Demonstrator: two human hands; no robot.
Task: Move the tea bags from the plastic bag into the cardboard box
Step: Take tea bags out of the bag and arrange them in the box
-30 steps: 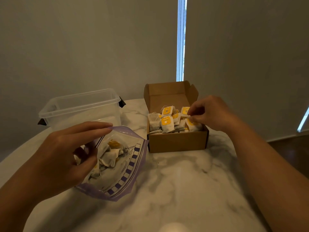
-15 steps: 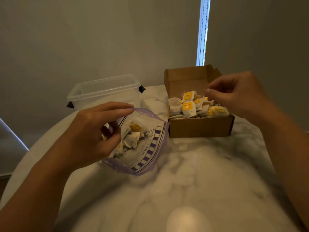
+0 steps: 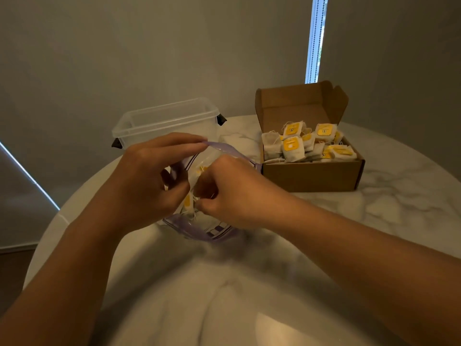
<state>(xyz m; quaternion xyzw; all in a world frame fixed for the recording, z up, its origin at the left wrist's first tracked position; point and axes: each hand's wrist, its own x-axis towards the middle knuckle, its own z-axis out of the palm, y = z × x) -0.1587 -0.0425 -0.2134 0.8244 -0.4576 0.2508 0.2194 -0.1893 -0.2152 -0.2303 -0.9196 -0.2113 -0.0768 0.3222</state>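
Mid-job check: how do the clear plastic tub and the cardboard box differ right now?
The clear plastic tub is see-through; the cardboard box is opaque brown. The box is piled with tea bags; the tub shows none. The box has a lid flap standing up behind it; the tub has no lid on. Both stand open on the marble table.

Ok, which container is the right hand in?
The purple-edged plastic bag the left hand holds open; the right hand pinches a tea bag there, away from the cardboard box and clear tub.
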